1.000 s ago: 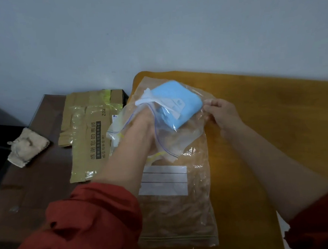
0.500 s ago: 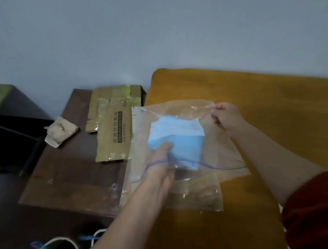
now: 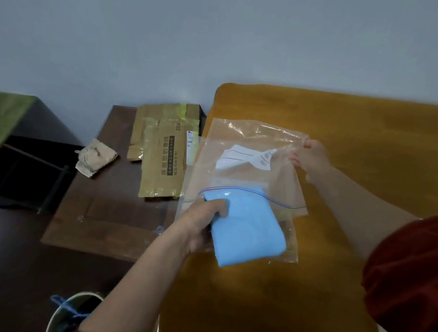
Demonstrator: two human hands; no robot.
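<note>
White bin [image 3: 49, 327] bottom left, blue cord inside. Left hand [image 3: 204, 227] grips blue cloth [image 3: 246, 231] above orange surface [image 3: 369, 154]. Cloth mostly outside clear zip bag [image 3: 249, 137], far edge at bag mouth, long axis near-to-far. Right hand [image 3: 310, 158] pinches bag's right edge.

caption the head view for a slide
Left hand holds folded blue cloth at clear plastic zip bag pinched by right hand

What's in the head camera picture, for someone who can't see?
A left hand grips a folded blue cloth at the mouth of a clear bag, whose far corner the right hand pinches. Below lies an orange blanket; flattened cardboard sits on a dark table.
</note>
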